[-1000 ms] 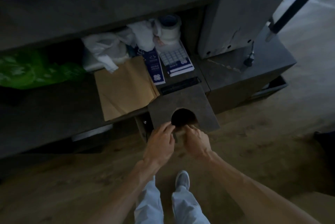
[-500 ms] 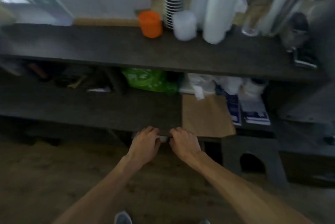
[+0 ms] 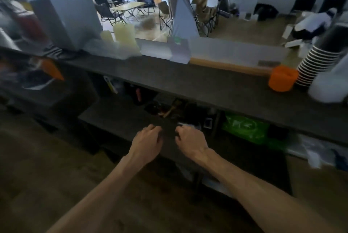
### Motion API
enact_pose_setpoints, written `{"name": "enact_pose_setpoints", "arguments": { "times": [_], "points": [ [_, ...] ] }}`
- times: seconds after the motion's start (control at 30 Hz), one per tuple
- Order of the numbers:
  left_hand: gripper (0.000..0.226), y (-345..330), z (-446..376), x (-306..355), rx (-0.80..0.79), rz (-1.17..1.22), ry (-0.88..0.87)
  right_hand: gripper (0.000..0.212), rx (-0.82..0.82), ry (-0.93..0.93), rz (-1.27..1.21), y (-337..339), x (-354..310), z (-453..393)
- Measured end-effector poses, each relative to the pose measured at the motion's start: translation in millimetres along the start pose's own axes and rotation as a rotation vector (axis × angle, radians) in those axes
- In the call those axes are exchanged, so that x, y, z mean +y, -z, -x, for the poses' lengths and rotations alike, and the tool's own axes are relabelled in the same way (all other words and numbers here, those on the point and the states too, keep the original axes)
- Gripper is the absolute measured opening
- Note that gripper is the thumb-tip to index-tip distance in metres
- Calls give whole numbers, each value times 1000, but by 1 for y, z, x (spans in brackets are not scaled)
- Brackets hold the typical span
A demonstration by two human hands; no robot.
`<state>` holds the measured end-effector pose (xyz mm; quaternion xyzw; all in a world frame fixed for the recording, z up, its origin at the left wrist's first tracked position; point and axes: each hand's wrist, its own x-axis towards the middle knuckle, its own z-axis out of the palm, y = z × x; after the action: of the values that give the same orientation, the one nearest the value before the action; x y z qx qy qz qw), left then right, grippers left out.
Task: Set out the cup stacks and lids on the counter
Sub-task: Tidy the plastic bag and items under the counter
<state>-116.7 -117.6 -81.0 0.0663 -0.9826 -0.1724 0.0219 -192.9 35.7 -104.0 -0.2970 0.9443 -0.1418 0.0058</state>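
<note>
At two o'clock on the dark counter point(image 3: 188, 82) we see a ribbed cup stack point(image 3: 316, 63) beside an orange cup point(image 3: 282, 78); a green bag point(image 3: 244, 129) sits on the shelf below. Our left hand point(image 3: 146, 142) and right hand point(image 3: 190, 142) hover knuckles-up over the lower shelf point(image 3: 116, 119), fingers curled; we cannot tell whether they hold anything.

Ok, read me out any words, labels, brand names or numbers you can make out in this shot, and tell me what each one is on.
None can be read; the frame is blurred by motion.
Green bag on the lower shelf: pale markings, too blurred to read.
Small framed label by the right hand: too small to read.
Stack of dark paper cups and orange cup on the counter: no print visible.
</note>
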Motion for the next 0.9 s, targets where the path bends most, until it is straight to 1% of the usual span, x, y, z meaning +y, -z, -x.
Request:
{"name": "enact_pose_setpoints", "arguments": {
  "times": [0.1, 0.2, 0.3, 0.4, 0.6, 0.73, 0.8, 0.87, 0.9],
  "points": [
    [29, 26, -40, -36, 66, -10, 20, 25, 41, 59, 21, 5, -27, -61],
    [27, 49, -88, -75, 109, -46, 30, 24, 75, 106, 39, 6, -43, -132],
    [26, 69, -140, -117, 156, -63, 58, 21, 119, 152, -49, 5, -56, -205],
    [26, 89, -191, -157, 207, -95, 104, 26, 164, 191, -84, 5, -73, -274],
    [49, 136, -278, -235, 233, -92, 231, 30, 231, 195, -44, 7, -111, -389],
    [50, 163, -344, -291, 191, -105, 257, 31, 234, 173, -37, 4, -134, -452],
    [47, 171, -379, -320, 168, -134, 209, 39, 224, 167, -57, 1, -145, -482],
    [44, 177, -411, -346, 184, -165, 173, 56, 182, 156, -52, -3, -155, -507],
    [49, 179, -425, -360, 197, -196, 165, 66, 140, 135, -50, -6, -161, -520]
  ]
}}
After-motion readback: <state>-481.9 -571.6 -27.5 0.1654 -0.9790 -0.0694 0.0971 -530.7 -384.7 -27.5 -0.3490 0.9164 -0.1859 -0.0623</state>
